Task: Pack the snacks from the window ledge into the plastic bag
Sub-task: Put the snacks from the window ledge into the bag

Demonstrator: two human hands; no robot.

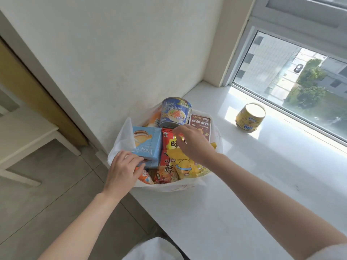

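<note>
Left hand (pixel 123 168): fingers curled over the near corner of a light-blue box (pixel 148 145), gripping it at the bag's 8 o'clock rim. Right hand (pixel 193 142): fingers bent downward over a red packet (pixel 170 140) at the bag's centre; whether they pinch it or only touch cannot be told, since the fingertips are partly hidden behind the hand. Container: one white plastic bag (pixel 122 136), mouth open, standing on the window ledge (pixel 244 184) against the wall. Contents, counted as visible: one blue noodle cup (pixel 175 112), upright at 12 o'clock; one brown flat pack (pixel 200 123) at 1 o'clock; one light-blue box at 9 o'clock; one red packet, centre; one yellow packet (pixel 185 166) at 5 o'clock, partly covered by the right wrist; one red-and-orange packet (pixel 167 169) at 6 o'clock; one orange wrapper (pixel 145 176) at 7 o'clock, partly under the left hand; one orange item (pixel 155 117) at 11 o'clock, mostly hidden behind the cup and not identifiable. Outside the bag: one yellow tub (pixel 250 117) on the ledge, tilted, well apart at the bag's 2 o'clock, beside the window (pixel 300 76). Lower layers of the bag are out of sight.
</note>
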